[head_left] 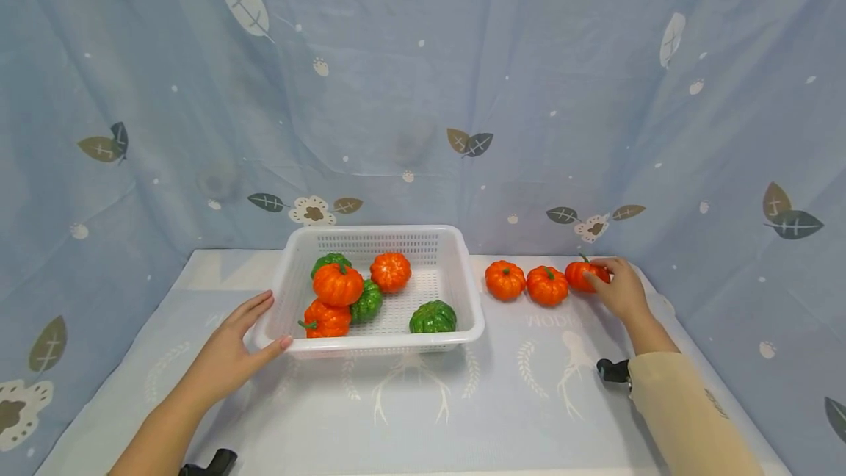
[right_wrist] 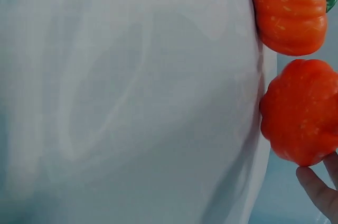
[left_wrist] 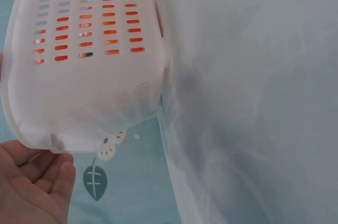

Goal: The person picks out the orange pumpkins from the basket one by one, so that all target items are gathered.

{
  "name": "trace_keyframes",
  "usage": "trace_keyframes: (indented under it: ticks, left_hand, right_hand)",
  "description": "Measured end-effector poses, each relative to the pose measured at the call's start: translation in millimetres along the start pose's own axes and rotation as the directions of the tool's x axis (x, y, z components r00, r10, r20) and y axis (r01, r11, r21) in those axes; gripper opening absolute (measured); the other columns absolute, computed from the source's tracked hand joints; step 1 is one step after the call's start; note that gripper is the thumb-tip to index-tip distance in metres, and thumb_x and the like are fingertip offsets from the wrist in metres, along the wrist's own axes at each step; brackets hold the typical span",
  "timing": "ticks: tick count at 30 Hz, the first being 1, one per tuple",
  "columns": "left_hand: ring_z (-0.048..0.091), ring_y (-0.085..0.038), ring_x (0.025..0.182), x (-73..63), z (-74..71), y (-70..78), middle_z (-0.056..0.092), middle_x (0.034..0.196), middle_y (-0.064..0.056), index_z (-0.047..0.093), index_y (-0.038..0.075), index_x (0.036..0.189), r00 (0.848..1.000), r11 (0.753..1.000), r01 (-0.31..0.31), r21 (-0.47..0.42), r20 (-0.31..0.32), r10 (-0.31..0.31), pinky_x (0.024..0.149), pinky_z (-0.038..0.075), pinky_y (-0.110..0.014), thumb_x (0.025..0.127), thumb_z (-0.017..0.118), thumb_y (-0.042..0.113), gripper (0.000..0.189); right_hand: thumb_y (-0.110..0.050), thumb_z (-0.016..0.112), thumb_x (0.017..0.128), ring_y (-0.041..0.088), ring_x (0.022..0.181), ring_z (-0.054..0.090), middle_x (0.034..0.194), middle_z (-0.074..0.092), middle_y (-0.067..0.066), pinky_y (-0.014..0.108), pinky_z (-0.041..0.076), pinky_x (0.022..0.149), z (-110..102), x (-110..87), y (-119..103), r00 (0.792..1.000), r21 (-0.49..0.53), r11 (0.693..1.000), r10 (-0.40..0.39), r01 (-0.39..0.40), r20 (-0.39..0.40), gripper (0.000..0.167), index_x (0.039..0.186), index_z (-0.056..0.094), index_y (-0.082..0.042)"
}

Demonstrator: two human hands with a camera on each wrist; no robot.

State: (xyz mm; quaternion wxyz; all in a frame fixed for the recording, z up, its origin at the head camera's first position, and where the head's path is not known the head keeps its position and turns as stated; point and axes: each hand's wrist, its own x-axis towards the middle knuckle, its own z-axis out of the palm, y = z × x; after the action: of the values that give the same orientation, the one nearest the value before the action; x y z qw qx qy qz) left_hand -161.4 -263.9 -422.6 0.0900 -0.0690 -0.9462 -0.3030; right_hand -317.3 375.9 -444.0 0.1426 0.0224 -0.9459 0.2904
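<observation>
Right hand point(head_left: 621, 289) pinches the end orange pumpkin point(head_left: 578, 277) near the far right corner of the counter point(head_left: 502, 402). Left hand point(head_left: 228, 347) is spread wide, touching the near left corner of the white basket point(head_left: 383, 344). Recommended: thumb and fingers opposed across the smooth ribs, clear of the adjacent pumpkin point(head_left: 547, 286); basket steadied lightly. Right fingers' far-side contact is hidden; the right wrist view crops hand and pumpkin. Basket's near wall conceals lower contents.
</observation>
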Motion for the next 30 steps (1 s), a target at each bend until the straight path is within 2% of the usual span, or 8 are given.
trace_keyframes:
  ticks: [3, 5, 8, 11, 13, 15, 23, 30]
  left_hand:
    - [0.037, -0.052, 0.136, 0.1, 0.1, -0.3, 0.033, 0.157, -0.020, 0.038, -0.003, 0.151, 1.000, 1.000, 0.000, 0.001, 0.001, 0.000, 0.100, 0.034, -0.074, 0.088, 0.073, 0.052, 0.091]
    - [0.036, -0.052, 0.136, 0.1, 0.2, -0.4, 0.033, 0.158, -0.021, 0.038, -0.003, 0.151, 1.000, 1.000, 0.001, 0.000, 0.003, -0.001, 0.100, 0.034, -0.074, 0.088, 0.073, 0.052, 0.091]
    - [0.036, -0.052, 0.136, -0.2, 0.5, -0.5, 0.033, 0.157, -0.021, 0.039, -0.003, 0.151, 1.000, 1.000, 0.002, 0.001, 0.004, -0.002, 0.101, 0.034, -0.074, 0.088, 0.073, 0.052, 0.091]
    - [0.037, -0.052, 0.136, -0.8, 0.7, -0.9, 0.033, 0.157, -0.021, 0.039, -0.003, 0.151, 1.000, 1.000, 0.003, 0.003, 0.002, -0.003, 0.101, 0.034, -0.074, 0.087, 0.074, 0.052, 0.091]
    - [0.037, -0.052, 0.136, -1.0, 0.8, -1.2, 0.034, 0.157, -0.021, 0.040, -0.003, 0.150, 1.000, 1.000, 0.003, 0.006, -0.002, -0.003, 0.101, 0.034, -0.074, 0.087, 0.074, 0.052, 0.090]
    - [0.037, -0.051, 0.136, -1.1, 0.8, -1.5, 0.034, 0.157, -0.021, 0.040, -0.003, 0.150, 1.000, 1.000, 0.002, 0.009, -0.006, -0.002, 0.101, 0.035, -0.074, 0.087, 0.074, 0.052, 0.090]
    - [0.037, -0.052, 0.136, -1.1, 0.5, -1.3, 0.033, 0.157, -0.021, 0.039, -0.003, 0.151, 1.000, 1.000, 0.005, 0.006, -0.002, -0.005, 0.101, 0.034, -0.074, 0.087, 0.074, 0.052, 0.091]
    - [0.037, -0.052, 0.136, -0.4, 1.0, 0.0, 0.033, 0.157, -0.021, 0.039, -0.002, 0.151, 1.000, 1.000, 0.012, 0.008, 0.000, -0.012, 0.100, 0.035, -0.074, 0.087, 0.074, 0.053, 0.092]
  right_hand:
    - [-0.014, 0.067, 0.096, 0.049, 0.112, 0.049, 0.124, 0.051, 0.033, 0.064, 0.042, 0.099, -1.1, -3.2, -1.1, 1.000, 0.016, 1.000, 0.008, -0.008, -0.014, 0.037, 0.123, 0.060, 0.011]
    - [-0.014, 0.069, 0.094, 0.050, 0.112, 0.048, 0.123, 0.050, 0.034, 0.064, 0.042, 0.099, -2.8, -5.9, -1.1, 0.999, 0.019, 0.999, 0.037, -0.037, 0.002, 0.041, 0.125, 0.059, 0.011]
    - [-0.020, 0.071, 0.093, 0.053, 0.118, 0.045, 0.131, 0.046, 0.037, 0.064, 0.041, 0.102, -4.9, -8.4, 1.6, 0.991, 0.015, 0.993, 0.116, -0.117, 0.072, 0.055, 0.135, 0.052, 0.011]
    - [-0.028, 0.071, 0.094, 0.056, 0.125, 0.042, 0.139, 0.041, 0.040, 0.065, 0.039, 0.104, -6.4, -10.3, 5.4, 0.966, 0.005, 0.981, 0.189, -0.193, 0.175, 0.071, 0.143, 0.040, 0.012]
    - [-0.030, 0.071, 0.094, 0.056, 0.127, 0.041, 0.142, 0.039, 0.041, 0.065, 0.038, 0.106, -6.8, -11.2, 7.4, 0.951, 0.005, 0.976, 0.212, -0.219, 0.225, 0.077, 0.146, 0.035, 0.013]
    - [-0.030, 0.071, 0.094, 0.056, 0.128, 0.040, 0.142, 0.038, 0.042, 0.065, 0.037, 0.107, -6.8, -11.4, 9.3, 0.944, 0.013, 0.975, 0.213, -0.223, 0.251, 0.080, 0.148, 0.031, 0.013]
    - [-0.021, 0.074, 0.092, 0.055, 0.131, 0.038, 0.148, 0.032, 0.039, 0.063, 0.036, 0.108, -2.2, -7.8, 11.0, 0.943, 0.077, 0.969, 0.207, -0.234, 0.260, 0.082, 0.151, 0.027, 0.011]
    - [-0.015, 0.076, 0.089, 0.055, 0.126, 0.042, 0.144, 0.035, 0.039, 0.063, 0.038, 0.107, 3.4, -7.3, 19.4, 0.961, 0.082, 0.977, 0.176, -0.197, 0.212, 0.080, 0.148, 0.030, 0.012]
